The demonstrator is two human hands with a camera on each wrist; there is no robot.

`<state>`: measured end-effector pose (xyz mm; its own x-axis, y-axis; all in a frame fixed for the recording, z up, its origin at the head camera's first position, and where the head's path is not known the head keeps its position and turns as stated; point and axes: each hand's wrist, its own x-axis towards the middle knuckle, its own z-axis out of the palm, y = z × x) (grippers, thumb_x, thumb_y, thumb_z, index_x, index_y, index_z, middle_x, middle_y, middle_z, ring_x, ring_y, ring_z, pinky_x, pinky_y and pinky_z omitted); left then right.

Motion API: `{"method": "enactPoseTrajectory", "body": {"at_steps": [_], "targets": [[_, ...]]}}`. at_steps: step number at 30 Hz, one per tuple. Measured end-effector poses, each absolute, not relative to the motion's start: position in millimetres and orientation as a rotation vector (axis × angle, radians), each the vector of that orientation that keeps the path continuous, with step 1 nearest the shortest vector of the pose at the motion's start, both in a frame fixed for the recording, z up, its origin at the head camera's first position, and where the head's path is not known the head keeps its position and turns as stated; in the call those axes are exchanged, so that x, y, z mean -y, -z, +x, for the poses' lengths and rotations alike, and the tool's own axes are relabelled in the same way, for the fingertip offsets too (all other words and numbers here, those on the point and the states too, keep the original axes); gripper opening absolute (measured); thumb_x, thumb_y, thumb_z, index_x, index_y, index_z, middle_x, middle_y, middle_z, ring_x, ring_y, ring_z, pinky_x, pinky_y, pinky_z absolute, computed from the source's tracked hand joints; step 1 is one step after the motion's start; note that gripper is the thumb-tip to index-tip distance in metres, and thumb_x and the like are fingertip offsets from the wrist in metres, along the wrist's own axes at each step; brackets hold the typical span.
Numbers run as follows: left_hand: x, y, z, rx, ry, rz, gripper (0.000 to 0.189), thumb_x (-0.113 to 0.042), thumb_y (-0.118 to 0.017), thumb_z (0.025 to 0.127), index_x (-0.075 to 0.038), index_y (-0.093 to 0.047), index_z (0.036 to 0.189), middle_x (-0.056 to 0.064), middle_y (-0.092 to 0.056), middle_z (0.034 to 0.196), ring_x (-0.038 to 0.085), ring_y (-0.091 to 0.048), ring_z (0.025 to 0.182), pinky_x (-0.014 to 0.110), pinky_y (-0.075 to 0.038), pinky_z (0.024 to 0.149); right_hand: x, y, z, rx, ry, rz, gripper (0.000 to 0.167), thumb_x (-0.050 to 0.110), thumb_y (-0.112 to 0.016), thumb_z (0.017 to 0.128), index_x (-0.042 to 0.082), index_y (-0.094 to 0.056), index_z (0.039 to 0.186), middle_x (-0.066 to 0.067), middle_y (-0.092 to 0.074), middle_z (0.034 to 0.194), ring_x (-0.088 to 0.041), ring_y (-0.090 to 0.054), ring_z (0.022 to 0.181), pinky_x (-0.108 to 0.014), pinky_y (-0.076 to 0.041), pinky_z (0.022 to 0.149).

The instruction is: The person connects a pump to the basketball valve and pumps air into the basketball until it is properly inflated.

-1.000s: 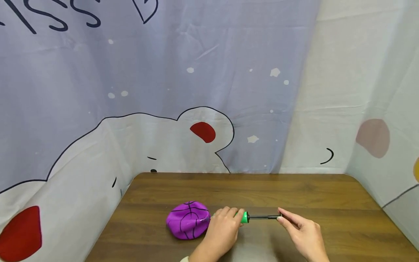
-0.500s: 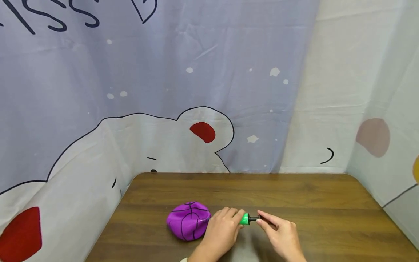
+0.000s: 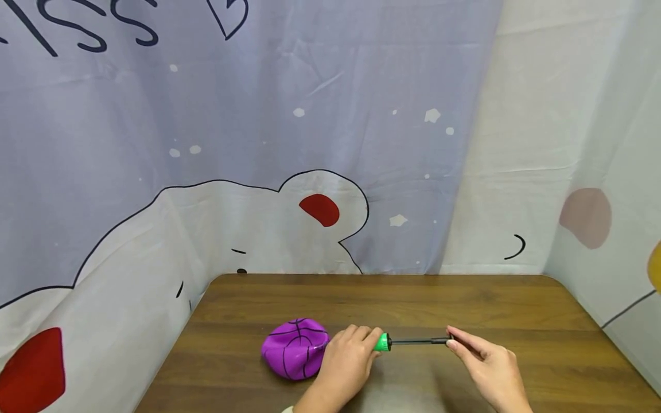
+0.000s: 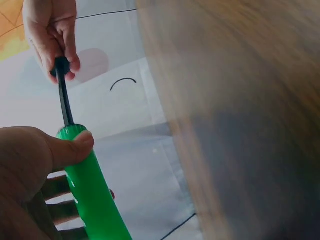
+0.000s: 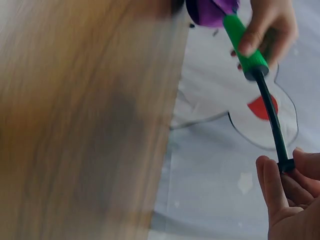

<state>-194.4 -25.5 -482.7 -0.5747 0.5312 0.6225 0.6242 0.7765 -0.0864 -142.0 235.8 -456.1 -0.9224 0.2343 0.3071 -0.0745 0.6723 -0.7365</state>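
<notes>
A green hand pump (image 4: 97, 195) lies across the left palm, and my left hand (image 3: 349, 357) grips its barrel with the thumb along the near side. Its black rod is drawn far out toward the right. At the rod's end my right hand (image 3: 488, 364) pinches the small black handle (image 5: 286, 165) between thumb and fingers. A purple ball (image 3: 295, 350) with black lines, dented and partly deflated, sits left of the left hand at the pump's other end. In the head view the left hand covers most of the barrel and where it meets the ball.
The brown wooden table (image 3: 248, 298) carries the ball, with both hands just over its front part. Behind it and at both sides hangs a printed cloth (image 3: 248, 126) with a white cartoon figure, reaching down to the table's back edge.
The right hand first pushed the handle left, close to the barrel, then pulled it back out to the right. The left hand stays almost still. The ball's dents shift slightly.
</notes>
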Motion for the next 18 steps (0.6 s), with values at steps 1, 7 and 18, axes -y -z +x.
{"method": "enactPoseTrajectory", "body": {"at_steps": [1, 7, 18], "targets": [[24.7, 482.6, -194.6, 2.309, 0.176, -0.852, 0.042, -0.035, -0.085, 0.078, -0.019, -0.071, 0.115, -0.006, -0.071, 0.101, 0.011, -0.065, 0.087, 0.028, -0.057, 0.075, -233.2, 457.5, -142.6, 2.500, -1.133, -0.111, 0.027, 0.038, -0.075, 0.091, 0.025, -0.078, 0.115, 0.003, -0.077, 0.108, 0.006, -0.067, 0.088, -0.010, -0.051, 0.071], [20.4, 480.5, -194.6, 2.283, 0.085, -0.831, 0.042, -0.035, -0.085, 0.076, -0.015, -0.073, 0.111, -0.004, -0.072, 0.099, 0.013, -0.065, 0.085, 0.028, -0.057, 0.077, -206.8, 468.3, -151.5, 2.414, -1.161, -0.028, 0.025, 0.025, -0.080, 0.088, 0.019, -0.080, 0.111, 0.002, -0.078, 0.100, 0.003, -0.069, 0.086, -0.005, -0.049, 0.069], [13.2, 483.4, -192.2, 2.273, 0.039, -0.795, 0.044, -0.036, -0.087, 0.073, -0.015, -0.075, 0.109, -0.004, -0.073, 0.097, 0.012, -0.066, 0.083, 0.028, -0.057, 0.075, -167.0, 482.9, -164.6, 2.364, -1.392, 0.085, 0.026, 0.015, -0.081, 0.085, 0.011, -0.079, 0.111, -0.005, -0.078, 0.100, -0.007, -0.074, 0.086, -0.016, -0.058, 0.069]]}}
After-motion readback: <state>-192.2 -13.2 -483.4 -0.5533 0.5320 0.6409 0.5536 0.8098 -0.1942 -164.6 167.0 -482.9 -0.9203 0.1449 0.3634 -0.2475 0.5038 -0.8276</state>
